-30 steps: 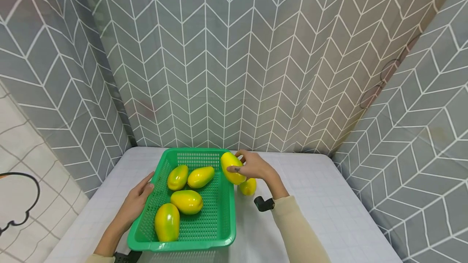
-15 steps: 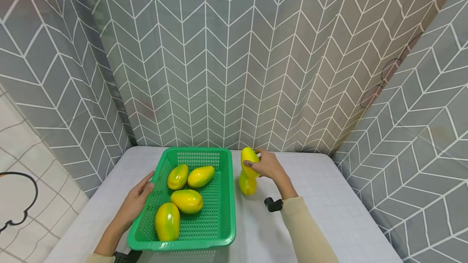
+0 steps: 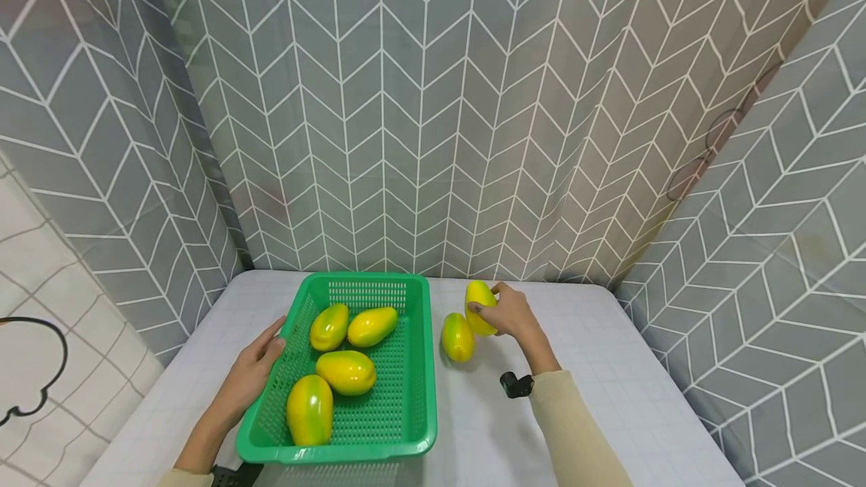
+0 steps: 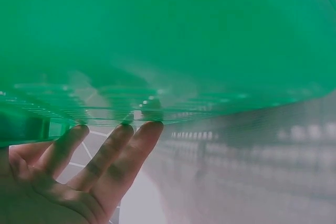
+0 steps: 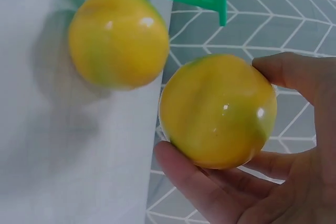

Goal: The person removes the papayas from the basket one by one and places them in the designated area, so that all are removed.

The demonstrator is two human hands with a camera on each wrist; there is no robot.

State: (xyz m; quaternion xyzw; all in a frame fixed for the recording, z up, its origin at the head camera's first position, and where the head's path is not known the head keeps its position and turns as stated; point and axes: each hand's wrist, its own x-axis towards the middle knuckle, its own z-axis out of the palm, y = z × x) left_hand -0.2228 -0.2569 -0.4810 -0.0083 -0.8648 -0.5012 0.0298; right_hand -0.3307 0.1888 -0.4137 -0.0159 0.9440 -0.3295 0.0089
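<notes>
My right hand (image 3: 512, 312) grips a glossy yellow-green mango (image 3: 479, 305) above the table, right of the basket. In the right wrist view, thumb and fingers hold the mango (image 5: 218, 111) from opposite sides. Just to its left, another mango (image 3: 458, 337) rests on the table, apart from the held one. My left hand (image 3: 249, 374) touches the left side of a green plastic basket (image 3: 433, 397). The left wrist view has its fingers (image 4: 123, 163) nearly straight, tips against the mesh wall; the thumb is hidden there. Several mangoes (image 3: 346, 373) lie inside the basket.
A white cloth (image 3: 575, 367) covers the table. Grey patterned curtains (image 3: 419, 111) hang behind it and along the sides. A small black device (image 3: 516, 385) sits at my right wrist.
My right hand has carried its mango from above the basket's right rim rightward, past the mango on the table. My left hand and the basket have stayed put.
</notes>
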